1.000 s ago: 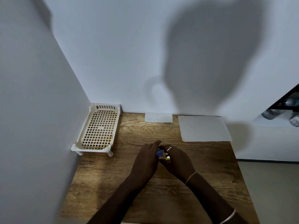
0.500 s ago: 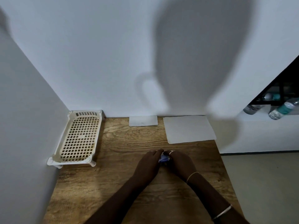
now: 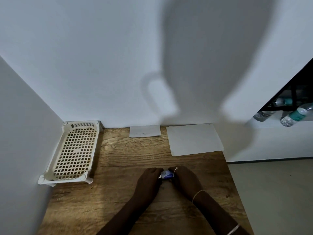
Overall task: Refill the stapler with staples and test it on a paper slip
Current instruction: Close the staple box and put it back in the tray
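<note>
- My left hand (image 3: 147, 181) is curled, fingers drawn in around the left end of a small blue-and-white object (image 3: 166, 174), gripping it.
- My right hand (image 3: 185, 179) is curled the same way around the object's right end, fingers closed on it; a ring sits on one finger and a thin bangle at the wrist.
- The object shows only in the gap between my two sets of fingertips: a white top with a blue patch. I cannot tell whether it is the stapler or a staple box, since my fingers cover most of it.
- It sits low over the wooden table (image 3: 128, 204), directly under my fingertips.
- Beyond my fingers, against the wall, lie a small paper slip (image 3: 145, 131) and, to its right, a larger white sheet (image 3: 194, 139).
- Far left of my left hand stands a cream lattice tray (image 3: 74, 150).
</note>
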A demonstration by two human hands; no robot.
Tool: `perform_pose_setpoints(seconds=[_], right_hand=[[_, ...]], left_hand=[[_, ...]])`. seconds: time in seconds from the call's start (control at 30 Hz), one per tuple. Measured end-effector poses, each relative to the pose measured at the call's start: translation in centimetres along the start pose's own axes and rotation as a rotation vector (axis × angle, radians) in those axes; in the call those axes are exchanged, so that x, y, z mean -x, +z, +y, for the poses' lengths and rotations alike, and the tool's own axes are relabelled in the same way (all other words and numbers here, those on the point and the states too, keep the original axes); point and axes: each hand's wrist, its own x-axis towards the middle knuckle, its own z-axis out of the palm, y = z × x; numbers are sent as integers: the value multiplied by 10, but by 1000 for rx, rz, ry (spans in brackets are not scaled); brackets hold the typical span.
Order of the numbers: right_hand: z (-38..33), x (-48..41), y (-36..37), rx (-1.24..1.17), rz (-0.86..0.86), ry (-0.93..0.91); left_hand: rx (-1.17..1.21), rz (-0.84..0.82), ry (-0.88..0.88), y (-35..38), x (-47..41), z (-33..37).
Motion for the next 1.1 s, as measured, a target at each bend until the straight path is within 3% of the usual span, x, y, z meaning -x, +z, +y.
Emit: perform_pose_setpoints(seconds=[0.43,1.1], right_hand=[[-15,13,11,58,44,57],[-41,-13,-7,21,-17,-183]], left_hand=[[102,21,-31,-1,5,2],[60,47,56,-26,9,-37]])
